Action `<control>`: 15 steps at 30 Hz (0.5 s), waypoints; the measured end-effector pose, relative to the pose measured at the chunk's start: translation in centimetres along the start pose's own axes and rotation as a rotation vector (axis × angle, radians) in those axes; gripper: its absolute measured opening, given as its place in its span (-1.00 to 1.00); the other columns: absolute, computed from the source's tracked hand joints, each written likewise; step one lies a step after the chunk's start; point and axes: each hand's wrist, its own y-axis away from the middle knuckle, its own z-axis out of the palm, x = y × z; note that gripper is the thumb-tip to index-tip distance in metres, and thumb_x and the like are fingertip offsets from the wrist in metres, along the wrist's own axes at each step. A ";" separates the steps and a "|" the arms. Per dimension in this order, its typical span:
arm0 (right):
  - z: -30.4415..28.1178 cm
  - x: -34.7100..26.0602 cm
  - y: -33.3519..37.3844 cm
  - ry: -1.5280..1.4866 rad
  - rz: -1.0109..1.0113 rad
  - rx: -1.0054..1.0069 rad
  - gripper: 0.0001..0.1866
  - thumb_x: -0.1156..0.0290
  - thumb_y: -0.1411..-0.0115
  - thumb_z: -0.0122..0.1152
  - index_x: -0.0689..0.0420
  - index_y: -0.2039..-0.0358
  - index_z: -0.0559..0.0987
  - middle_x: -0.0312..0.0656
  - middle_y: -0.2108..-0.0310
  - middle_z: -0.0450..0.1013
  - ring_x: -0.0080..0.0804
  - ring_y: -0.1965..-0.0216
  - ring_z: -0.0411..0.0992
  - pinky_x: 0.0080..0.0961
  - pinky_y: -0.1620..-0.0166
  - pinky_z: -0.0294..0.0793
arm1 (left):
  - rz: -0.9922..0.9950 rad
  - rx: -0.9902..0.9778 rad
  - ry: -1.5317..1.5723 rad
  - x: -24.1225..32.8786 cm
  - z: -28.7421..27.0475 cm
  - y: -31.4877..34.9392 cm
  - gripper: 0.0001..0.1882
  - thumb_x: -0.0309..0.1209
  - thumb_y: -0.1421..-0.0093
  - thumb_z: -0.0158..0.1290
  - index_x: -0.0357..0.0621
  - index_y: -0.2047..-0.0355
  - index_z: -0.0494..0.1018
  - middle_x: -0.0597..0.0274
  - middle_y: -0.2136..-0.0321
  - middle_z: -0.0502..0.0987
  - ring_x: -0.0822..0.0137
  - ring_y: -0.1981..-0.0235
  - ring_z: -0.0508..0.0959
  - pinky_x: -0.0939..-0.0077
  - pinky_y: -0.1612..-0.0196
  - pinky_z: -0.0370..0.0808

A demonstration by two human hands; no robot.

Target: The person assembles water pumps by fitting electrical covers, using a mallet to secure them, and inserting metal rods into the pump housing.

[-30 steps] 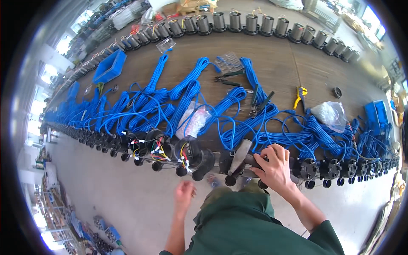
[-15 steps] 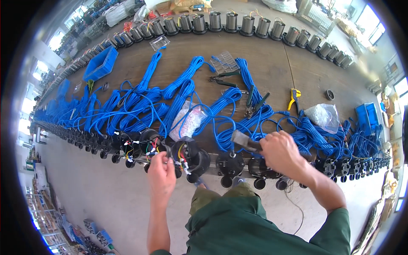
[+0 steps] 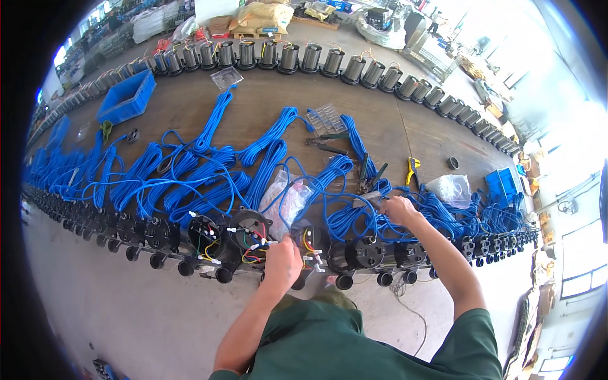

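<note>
My left hand (image 3: 283,263) is closed in a pinch at the row's front, between two open black housings; what its fingers hold is hidden. Coloured wires with white connectors stick out of the open housing (image 3: 250,229) on its left and the open housing (image 3: 312,243) on its right. My right hand (image 3: 399,210) is wrapped round a tool (image 3: 367,200) with a grey metal end and a dark handle, low over the coiled blue cable (image 3: 351,218). Dark-handled pliers (image 3: 370,178) lie just beyond that tool. A closed black housing (image 3: 367,253) stands nearer me.
Bundled blue cables (image 3: 209,190) cover much of the table (image 3: 253,95). Among them lie a plastic bag (image 3: 285,196), another bag (image 3: 449,190), a yellow hand tool (image 3: 412,168) and green-handled pliers (image 3: 328,142). Blue bins (image 3: 126,98) and steel cylinders (image 3: 310,58) stand farther off.
The view has shifted. My right hand has carried the tool away from the closed housing, farther over the blue coil near the pliers. My left hand stays pinched between the open housings.
</note>
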 end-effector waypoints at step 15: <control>-14.9 -18.9 -4.4 -1.069 0.112 -0.645 -0.05 -0.62 -0.03 0.15 0.19 0.27 0.69 -0.20 0.38 0.59 -0.40 0.42 0.57 -0.49 0.37 0.60 | 0.474 0.264 -0.134 2.7 -2.4 -1.0 -0.64 -0.51 -0.25 0.12 -0.30 -0.05 0.56 0.04 0.51 0.56 0.03 0.49 0.58 0.15 0.44 0.48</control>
